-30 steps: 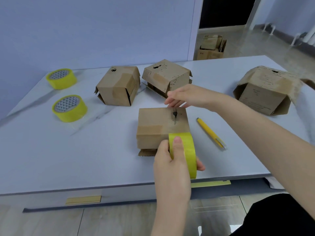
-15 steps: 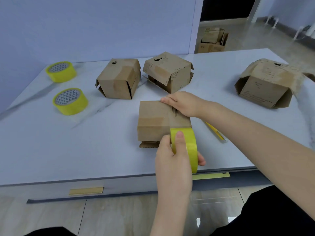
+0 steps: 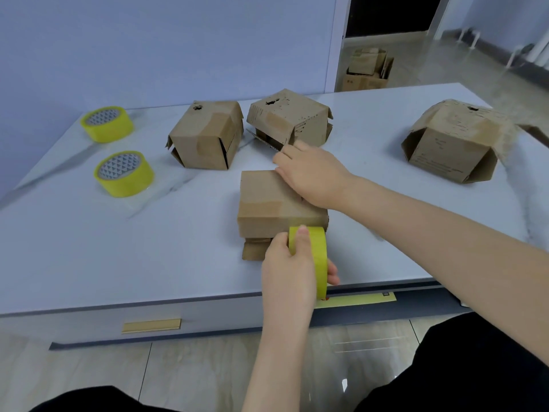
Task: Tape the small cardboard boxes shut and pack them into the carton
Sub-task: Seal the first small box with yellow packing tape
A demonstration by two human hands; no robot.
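Gripping tape roll in left hand, thumb over rim, fingers curled round other side; roll at near face of small box, 6 o'clock on table. Right hand flat on box top, fingers straight, pressing. Second box at 11 o'clock of it, third box at 12, bigger box at 2, spare rolls at 10.

Pale marbled table — gold drawer handle below
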